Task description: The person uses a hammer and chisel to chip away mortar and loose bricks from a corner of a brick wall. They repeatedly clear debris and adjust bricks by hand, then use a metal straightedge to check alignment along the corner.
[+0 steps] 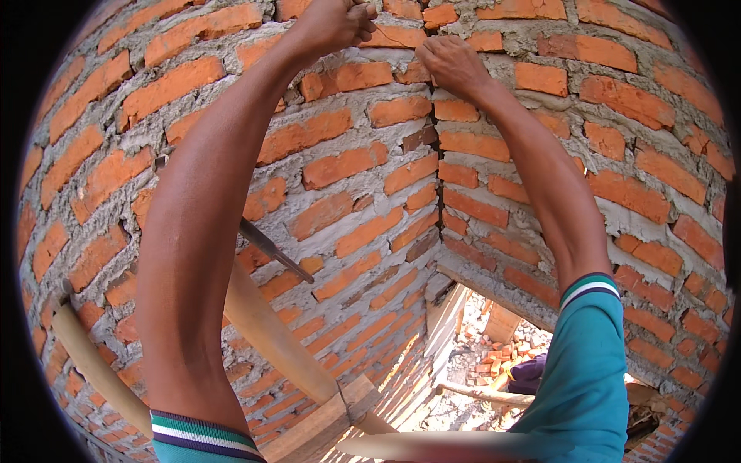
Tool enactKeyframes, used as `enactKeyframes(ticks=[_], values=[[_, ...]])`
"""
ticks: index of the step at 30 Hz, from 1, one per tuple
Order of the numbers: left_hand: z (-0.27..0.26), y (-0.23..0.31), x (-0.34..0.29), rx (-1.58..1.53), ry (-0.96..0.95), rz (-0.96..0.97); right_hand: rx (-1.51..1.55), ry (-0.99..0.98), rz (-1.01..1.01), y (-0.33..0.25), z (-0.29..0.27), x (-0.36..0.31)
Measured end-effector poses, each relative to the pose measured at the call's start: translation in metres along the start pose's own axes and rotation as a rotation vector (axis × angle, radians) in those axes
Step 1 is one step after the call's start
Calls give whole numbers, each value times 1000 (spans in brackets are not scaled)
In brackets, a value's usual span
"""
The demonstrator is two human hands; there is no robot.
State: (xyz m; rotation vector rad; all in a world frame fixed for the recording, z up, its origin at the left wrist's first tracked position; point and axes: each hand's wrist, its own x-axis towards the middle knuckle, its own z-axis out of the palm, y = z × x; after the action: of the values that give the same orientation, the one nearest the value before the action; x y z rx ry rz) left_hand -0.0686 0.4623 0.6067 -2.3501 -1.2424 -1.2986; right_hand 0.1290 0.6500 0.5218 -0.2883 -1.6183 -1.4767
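Observation:
Both my arms reach up to the inner corner of a brick wall (324,166). At the top, my left hand (340,27) is closed, its fingers pinching a thin cord (390,36). The cord runs from it toward my right hand (454,65), a little lower and to the right. My right hand is closed too, its fingers bent against the bricks by the corner joint, at the cord's other visible end. Its fingertips are partly hidden, though the cord appears to lead into them.
Wooden poles (270,328) and a lashed plank (328,417) stand below my arms. A dark metal bar (274,251) juts out behind my left forearm. Through an opening at lower right show loose bricks (502,359) and another person's dark clothing (529,374).

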Motion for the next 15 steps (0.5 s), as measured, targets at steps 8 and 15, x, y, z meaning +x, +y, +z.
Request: enactKeyframes(ticks=[8, 15], values=[[30, -13, 1, 9, 90, -60, 138, -45, 132, 0, -11, 2], [44, -29, 13, 265, 155, 55, 210, -60, 334, -4, -18, 3]])
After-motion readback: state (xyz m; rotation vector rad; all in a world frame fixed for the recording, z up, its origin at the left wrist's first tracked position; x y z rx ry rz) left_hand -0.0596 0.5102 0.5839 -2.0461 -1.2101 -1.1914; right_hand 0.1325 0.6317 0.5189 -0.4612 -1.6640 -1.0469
